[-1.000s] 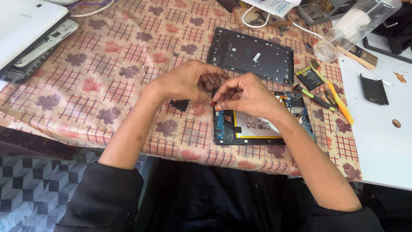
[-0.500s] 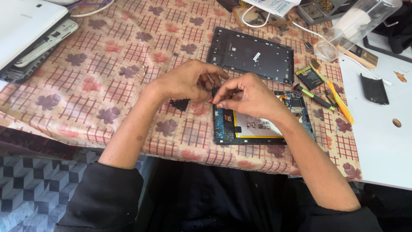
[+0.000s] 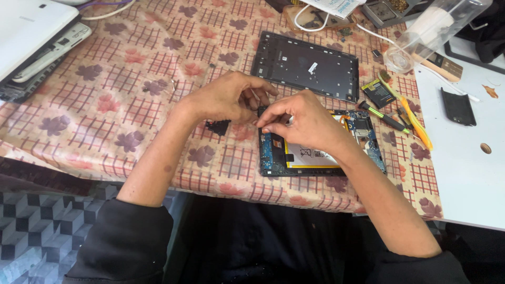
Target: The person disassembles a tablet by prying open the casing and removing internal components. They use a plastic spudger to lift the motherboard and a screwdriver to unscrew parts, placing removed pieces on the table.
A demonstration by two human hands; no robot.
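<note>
An opened tablet [image 3: 315,158] lies on the flowered tablecloth, its blue circuit board and white battery exposed. My right hand [image 3: 302,123] rests over its upper left corner, fingers pinched around something small that I cannot make out. My left hand [image 3: 226,97] curls close beside it, fingertips meeting the right hand's over the same corner. A small black part [image 3: 218,126] lies on the cloth just under my left hand. The tablet's dark back cover [image 3: 307,66] lies flat beyond both hands.
A green-handled screwdriver [image 3: 384,117], an orange tool [image 3: 418,126] and a small black component [image 3: 380,93] lie right of the tablet. A white board [image 3: 463,158] with a black piece [image 3: 457,106] sits at right. White devices [image 3: 31,37] are stacked at far left. A clear plastic container [image 3: 431,31] lies top right.
Both hands stay at the tablet's upper left corner; only the fingers shift slightly. Nothing else has moved.
</note>
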